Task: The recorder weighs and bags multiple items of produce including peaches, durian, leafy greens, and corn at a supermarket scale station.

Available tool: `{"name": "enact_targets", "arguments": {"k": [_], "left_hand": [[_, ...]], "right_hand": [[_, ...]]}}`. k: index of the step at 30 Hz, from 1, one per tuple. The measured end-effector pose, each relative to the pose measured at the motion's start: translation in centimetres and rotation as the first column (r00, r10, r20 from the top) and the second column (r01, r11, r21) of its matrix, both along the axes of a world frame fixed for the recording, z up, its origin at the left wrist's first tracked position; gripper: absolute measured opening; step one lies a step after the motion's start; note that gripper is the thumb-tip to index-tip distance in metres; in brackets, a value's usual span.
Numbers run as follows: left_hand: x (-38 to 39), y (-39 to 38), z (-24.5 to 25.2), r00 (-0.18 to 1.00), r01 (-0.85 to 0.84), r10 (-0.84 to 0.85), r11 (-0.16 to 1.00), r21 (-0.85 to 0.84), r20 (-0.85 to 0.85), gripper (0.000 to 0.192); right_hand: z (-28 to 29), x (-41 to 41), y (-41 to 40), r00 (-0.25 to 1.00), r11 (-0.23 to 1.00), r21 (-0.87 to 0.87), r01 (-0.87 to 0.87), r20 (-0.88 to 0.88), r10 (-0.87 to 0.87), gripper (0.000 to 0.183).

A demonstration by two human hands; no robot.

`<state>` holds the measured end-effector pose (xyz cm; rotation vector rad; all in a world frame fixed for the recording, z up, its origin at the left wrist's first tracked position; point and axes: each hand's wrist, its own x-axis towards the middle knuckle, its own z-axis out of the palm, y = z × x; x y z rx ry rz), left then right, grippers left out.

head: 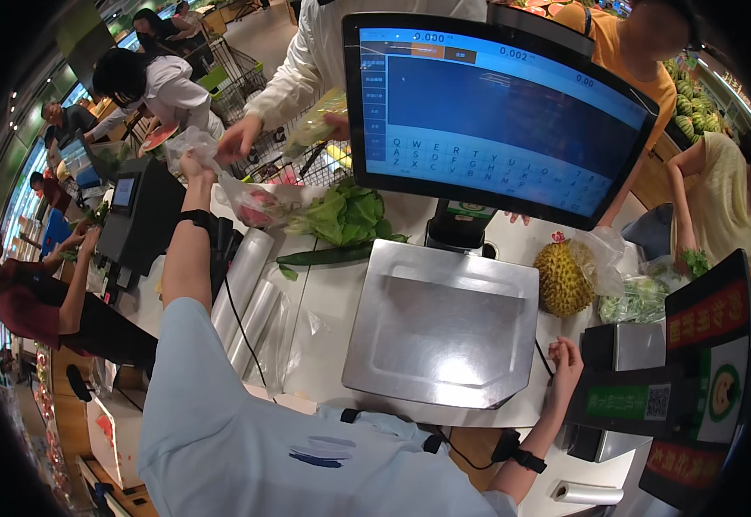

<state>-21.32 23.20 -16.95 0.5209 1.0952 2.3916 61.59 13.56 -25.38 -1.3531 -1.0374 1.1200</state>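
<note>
My left hand (195,166) reaches far forward, its fingers closed on a clear plastic bag (192,143). Close beside it is the hand of a person in a white jacket, near the same bag. Near the counter's right edge, my right hand (563,357) hangs with fingers half curled and nothing seen in it. Between my arms lies the steel platter of a weighing scale (443,323), bare, with its lit screen (498,129) standing behind. A leafy green lettuce (347,213), a long green cucumber or similar vegetable (327,256) and a bagged reddish item (257,205) lie left of the scale.
Rolls of clear plastic bags (243,284) lie left of the platter. A durian (564,278) and bagged greens (634,298) sit at the right, near dark sign boards (705,388). A shopping cart (233,71) stands beyond the counter. Several people stand around.
</note>
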Motion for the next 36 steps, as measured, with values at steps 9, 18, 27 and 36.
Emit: {"name": "enact_targets", "arguments": {"k": [9,18,27,36], "left_hand": [[-3.4,-2.6,-1.3,0.935,0.107,-0.245,0.884,-0.455,-0.255,0.036],[34.5,-11.0,1.1,0.079,0.085,-0.57,0.821,-0.564,-0.818,0.017],[61.8,-2.2,6.4,-0.265,0.496,-0.51,0.655,-0.569,-0.818,0.046],[74.2,12.9,-2.1,-0.683,0.283,-0.057,0.898,-0.337,-0.728,0.031]], "right_hand": [[-0.4,1.9,3.9,0.962,0.993,0.031,0.11,0.247,-0.115,0.02],[6.9,4.0,12.1,0.378,0.877,0.466,-0.117,0.838,-0.394,0.057],[3.3,4.0,9.6,0.535,0.827,0.549,-0.119,0.737,-0.413,0.01],[1.9,4.9,10.4,0.741,0.799,0.598,0.064,0.508,-0.44,0.006]]}}
